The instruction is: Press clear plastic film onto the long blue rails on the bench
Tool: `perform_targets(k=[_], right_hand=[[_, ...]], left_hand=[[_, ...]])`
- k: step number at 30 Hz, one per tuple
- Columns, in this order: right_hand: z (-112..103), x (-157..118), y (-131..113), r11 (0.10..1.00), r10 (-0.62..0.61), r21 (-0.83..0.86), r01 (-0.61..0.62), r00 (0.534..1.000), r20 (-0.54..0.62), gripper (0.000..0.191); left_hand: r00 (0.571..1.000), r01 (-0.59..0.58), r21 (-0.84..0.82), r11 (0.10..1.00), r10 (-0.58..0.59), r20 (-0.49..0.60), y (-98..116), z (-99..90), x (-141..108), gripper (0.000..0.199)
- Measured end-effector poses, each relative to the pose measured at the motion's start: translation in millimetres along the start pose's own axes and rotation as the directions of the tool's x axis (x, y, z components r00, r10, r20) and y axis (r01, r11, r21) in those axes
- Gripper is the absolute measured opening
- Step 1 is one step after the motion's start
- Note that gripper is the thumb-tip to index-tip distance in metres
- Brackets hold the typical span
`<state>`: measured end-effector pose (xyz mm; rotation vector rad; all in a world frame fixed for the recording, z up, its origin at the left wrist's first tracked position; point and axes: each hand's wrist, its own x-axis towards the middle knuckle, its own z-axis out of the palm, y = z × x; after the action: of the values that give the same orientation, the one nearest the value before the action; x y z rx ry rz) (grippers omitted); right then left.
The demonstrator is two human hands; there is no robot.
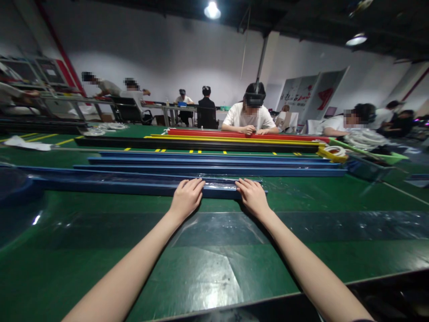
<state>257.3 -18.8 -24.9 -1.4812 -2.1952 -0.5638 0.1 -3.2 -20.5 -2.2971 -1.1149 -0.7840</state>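
Note:
A long blue channel strip (117, 185) lies across the green table, its right end just past my right hand. Clear plastic film (219, 184) glints in its trough. My left hand (187, 197) grips the near wall of the channel, fingers bent over the top edge. Close to the right end, my right hand (253, 197) holds it in the same way. Both thumbs are hidden, and whether the fingertips pinch the film I cannot tell. A wide strip of clear film (221, 228) lies flat on the table under my wrists.
Behind are more blue strips (214, 170), a black strip (201, 144), a yellow strip (241, 139) and a red strip (284, 135). A co-worker (250, 116) sits opposite. On the right are a yellow tray (331, 154) and a bin (368, 170).

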Motion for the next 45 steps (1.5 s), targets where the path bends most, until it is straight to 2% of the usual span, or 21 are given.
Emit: perform_targets(k=[5, 12, 16, 19, 23, 26, 29, 33, 37, 40, 45], right_hand=[[2, 1, 0, 0.999, -0.044, 0.020, 0.046, 0.997, -0.068, 0.033], [1, 4, -15, 0.991, -0.128, 0.034, 0.131, 0.989, -0.072, 0.032], [-1, 3, -13, 0.994, -0.105, 0.036, 0.107, 0.993, -0.055, 0.035], [-3, 2, -7, 0.997, -0.060, 0.036, 0.061, 0.997, -0.048, 0.038], [-6, 1, 1, 0.999, 0.025, 0.024, -0.024, 0.998, -0.051, 0.036], [-7, 1, 4, 0.996, 0.088, 0.022, -0.087, 0.995, -0.052, 0.035], [-5, 1, 5, 0.996, 0.086, 0.020, -0.086, 0.996, -0.030, 0.036], [-1, 0, 0, 0.999, 0.049, 0.013, -0.049, 0.999, -0.006, 0.037], [1, 1, -8, 0.999, -0.024, 0.027, 0.023, 0.999, 0.032, 0.040], [0, 2, -14, 0.997, -0.060, 0.043, 0.058, 0.997, 0.047, 0.041], [-2, 1, -17, 0.997, -0.063, 0.052, 0.060, 0.996, 0.060, 0.041]], left_hand=[[0.998, -0.059, -0.018, 0.998, 0.059, 0.011, 5, 9.5, 0, 0.033], [1.000, 0.012, -0.011, 1.000, -0.012, -0.026, -4, 6.6, -2, 0.028], [0.999, 0.032, 0.003, 0.999, -0.032, -0.017, -8, -0.1, 0, 0.025], [0.991, 0.132, 0.066, 0.989, -0.132, -0.003, -16, -7.2, 0, 0.025], [0.955, 0.291, 0.226, 0.930, -0.297, -0.006, -29, -17.8, -3, 0.023], [0.938, 0.336, 0.289, 0.896, -0.346, -0.019, -35, -22.5, -4, 0.023], [0.952, 0.300, 0.257, 0.919, -0.307, -0.015, -33, -21.5, -3, 0.023], [0.980, 0.200, 0.117, 0.973, -0.200, -0.014, -18, -12.9, -1, 0.030], [0.998, 0.049, -0.019, 0.999, -0.049, 0.032, -2, -3.4, 0, 0.036], [0.993, -0.067, -0.064, 0.996, 0.073, 0.093, 5, 1.0, 1, 0.040], [0.990, -0.051, -0.089, 0.995, 0.062, 0.125, 2, 0.1, 2, 0.043]])
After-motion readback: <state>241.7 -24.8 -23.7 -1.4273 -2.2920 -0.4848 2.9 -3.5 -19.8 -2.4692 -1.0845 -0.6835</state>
